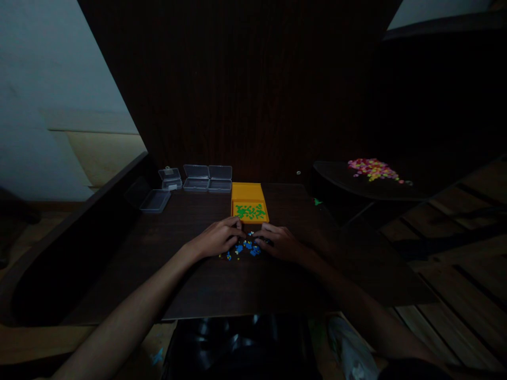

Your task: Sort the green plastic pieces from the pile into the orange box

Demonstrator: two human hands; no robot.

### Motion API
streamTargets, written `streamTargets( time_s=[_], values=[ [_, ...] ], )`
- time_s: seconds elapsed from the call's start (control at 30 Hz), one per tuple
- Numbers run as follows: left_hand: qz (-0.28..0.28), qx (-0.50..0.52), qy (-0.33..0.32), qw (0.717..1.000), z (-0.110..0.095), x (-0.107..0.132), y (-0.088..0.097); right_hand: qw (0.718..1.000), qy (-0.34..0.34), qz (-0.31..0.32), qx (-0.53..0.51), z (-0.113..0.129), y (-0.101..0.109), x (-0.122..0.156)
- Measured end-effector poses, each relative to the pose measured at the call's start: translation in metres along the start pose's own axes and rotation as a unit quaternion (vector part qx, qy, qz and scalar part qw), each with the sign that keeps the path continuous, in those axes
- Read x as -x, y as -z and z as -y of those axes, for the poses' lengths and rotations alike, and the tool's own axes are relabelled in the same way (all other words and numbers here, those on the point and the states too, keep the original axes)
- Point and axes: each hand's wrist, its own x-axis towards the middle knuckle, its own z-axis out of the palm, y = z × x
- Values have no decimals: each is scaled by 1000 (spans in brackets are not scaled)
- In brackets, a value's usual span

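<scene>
My left hand (222, 236) rests at the left side of a small loose pile of blue pieces (249, 247), its fingers bent and the thumb apart from the index finger. On the pile's right side is my right hand (280, 243), fingers bent and thumb apart, fingertips by the pieces. White and yellow bits are mixed among the blue ones; their exact shape is too small to tell. Just beyond my fingers stands an open yellow box (250, 222) with many small green pieces (251, 211) in it. I see nothing held in either hand.
Clear plastic cases with lids raised (196, 184) stand along the back left of the dark table (198, 290). Another clear case (156, 201) lies farther left. Pink and yellow beads (374, 169) are heaped on a curved shelf (336, 171) at right. A green scrap (317, 201) lies near it.
</scene>
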Motion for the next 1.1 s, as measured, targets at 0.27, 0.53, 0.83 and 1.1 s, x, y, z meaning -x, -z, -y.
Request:
streamTargets(
  time_s=[0.27, 0.53, 0.83, 1.1],
  values=[
    [-1, -12, 3, 1000, 4, 0, -2, 1000, -7, 4, -1, 1, 1, 0],
    [-14, -49, 30, 998, 4, 0, 2, 1000, -7, 5, -13, 1, 1, -1],
    [-3, -72, 28, 997, 8, 1, 1, 1000, 2, -10, -9, 2, 1, -1],
    [2, -59, 21, 998, 10, 1, -2, 1000, -17, 3, -21, 3, -1, -1]
  ],
)
